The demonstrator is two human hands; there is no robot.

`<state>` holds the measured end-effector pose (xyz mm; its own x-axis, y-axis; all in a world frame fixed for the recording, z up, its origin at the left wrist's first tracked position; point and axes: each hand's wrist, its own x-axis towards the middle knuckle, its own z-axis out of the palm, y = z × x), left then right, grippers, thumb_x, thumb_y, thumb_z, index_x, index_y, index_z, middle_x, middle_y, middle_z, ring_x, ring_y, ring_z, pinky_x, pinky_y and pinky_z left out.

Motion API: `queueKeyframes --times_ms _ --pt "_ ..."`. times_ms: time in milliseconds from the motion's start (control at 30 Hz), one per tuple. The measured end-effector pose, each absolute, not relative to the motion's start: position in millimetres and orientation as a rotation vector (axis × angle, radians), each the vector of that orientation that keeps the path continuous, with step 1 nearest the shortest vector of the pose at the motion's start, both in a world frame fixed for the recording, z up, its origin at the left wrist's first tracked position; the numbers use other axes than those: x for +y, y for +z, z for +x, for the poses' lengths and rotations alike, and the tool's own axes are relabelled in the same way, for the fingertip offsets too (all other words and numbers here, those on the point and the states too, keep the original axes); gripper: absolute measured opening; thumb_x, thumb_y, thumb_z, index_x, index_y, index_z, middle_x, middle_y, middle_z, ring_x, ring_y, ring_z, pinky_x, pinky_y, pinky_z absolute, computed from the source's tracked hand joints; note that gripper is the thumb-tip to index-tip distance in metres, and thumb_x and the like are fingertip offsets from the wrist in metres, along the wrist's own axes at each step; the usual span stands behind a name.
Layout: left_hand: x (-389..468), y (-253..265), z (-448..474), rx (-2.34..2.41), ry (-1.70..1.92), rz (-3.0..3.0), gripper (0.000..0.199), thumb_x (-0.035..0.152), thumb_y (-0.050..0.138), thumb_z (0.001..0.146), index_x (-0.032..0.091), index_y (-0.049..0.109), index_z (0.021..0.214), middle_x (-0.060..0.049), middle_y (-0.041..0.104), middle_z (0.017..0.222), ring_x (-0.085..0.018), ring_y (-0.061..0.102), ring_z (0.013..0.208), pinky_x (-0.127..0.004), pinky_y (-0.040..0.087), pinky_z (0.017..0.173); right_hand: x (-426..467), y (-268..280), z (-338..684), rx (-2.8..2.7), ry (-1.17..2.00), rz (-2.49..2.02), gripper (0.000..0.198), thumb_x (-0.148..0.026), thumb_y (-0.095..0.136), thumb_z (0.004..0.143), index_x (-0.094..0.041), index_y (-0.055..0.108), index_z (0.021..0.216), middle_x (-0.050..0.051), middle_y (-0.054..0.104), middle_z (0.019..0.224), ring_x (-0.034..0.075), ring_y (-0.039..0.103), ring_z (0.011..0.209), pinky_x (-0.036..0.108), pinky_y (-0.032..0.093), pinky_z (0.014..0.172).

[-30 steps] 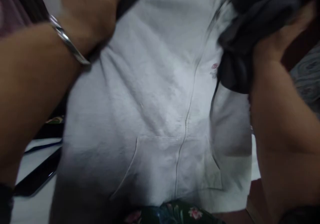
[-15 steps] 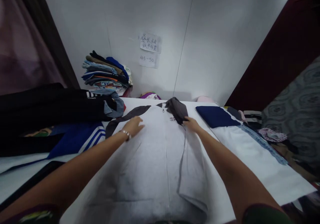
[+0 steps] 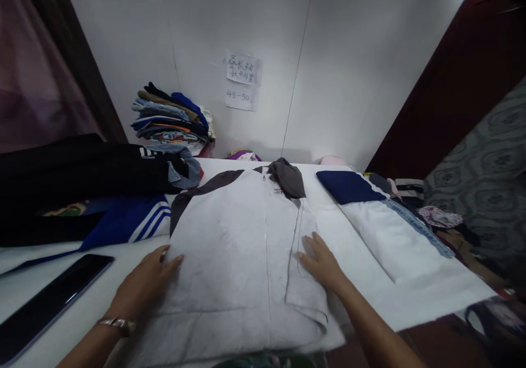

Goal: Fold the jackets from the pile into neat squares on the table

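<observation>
A light grey zip jacket (image 3: pixel 230 236) with dark grey shoulders lies front up before me, its collar towards the wall. Its right side is folded inward, and a dark grey bunched part (image 3: pixel 287 177) rests by the collar. My left hand (image 3: pixel 143 280), wearing a metal bracelet, is at the jacket's left edge, thumb apart from the fingers; some fingertips are hidden. On the folded right side my right hand (image 3: pixel 320 258) lies with fingers spread, holding nothing.
A phone (image 3: pixel 49 308) lies left on the white table (image 3: pixel 357 247). Black clothing (image 3: pixel 82 165) and a blue striped garment (image 3: pixel 127 223) are piled beyond it. A folded clothes stack (image 3: pixel 172 119) stands by the wall. Navy folded cloth (image 3: pixel 349 186) lies right, with more clothes past the edge.
Both hands have moved down the jacket towards me. My right hand has let go of the dark grey bunched part, and my left hand has shifted out to the left edge.
</observation>
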<state>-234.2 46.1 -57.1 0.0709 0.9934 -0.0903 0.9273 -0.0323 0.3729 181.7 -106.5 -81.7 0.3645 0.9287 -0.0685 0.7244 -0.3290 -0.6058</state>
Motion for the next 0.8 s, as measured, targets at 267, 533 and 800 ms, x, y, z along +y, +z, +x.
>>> queueKeyframes --times_ms 267,533,800 --pt "24 -54 -234 1.895 0.261 1.808 0.084 0.068 0.040 0.075 0.012 0.039 0.137 -0.013 0.069 0.089 -0.034 0.066 0.087 -0.044 0.048 0.080 -101 -64 155 -1.737 0.483 -2.315 0.056 -0.042 0.058 0.079 -0.021 0.052 0.130 0.012 0.036 0.149 0.037 0.027 0.137 0.047 0.030 0.103" --pt "17 -51 -232 1.840 0.358 1.798 0.083 0.062 0.044 0.071 0.011 0.041 0.136 -0.012 0.069 0.091 -0.033 0.066 0.089 -0.045 0.048 0.083 -113 -61 233 -1.106 0.768 -1.785 0.006 -0.022 0.056 0.059 -0.020 0.051 0.061 0.001 0.064 0.072 0.020 0.060 0.076 0.029 0.044 0.070" --pt "20 -52 -231 1.813 0.419 1.715 0.074 0.069 0.046 0.056 0.039 0.046 0.123 0.009 0.072 0.096 -0.031 0.064 0.102 -0.044 0.048 0.090 -166 -77 290 -0.393 0.820 -1.505 0.025 -0.025 0.072 0.049 -0.022 0.054 0.067 -0.002 0.058 0.059 0.016 0.056 0.054 0.029 0.048 0.055"
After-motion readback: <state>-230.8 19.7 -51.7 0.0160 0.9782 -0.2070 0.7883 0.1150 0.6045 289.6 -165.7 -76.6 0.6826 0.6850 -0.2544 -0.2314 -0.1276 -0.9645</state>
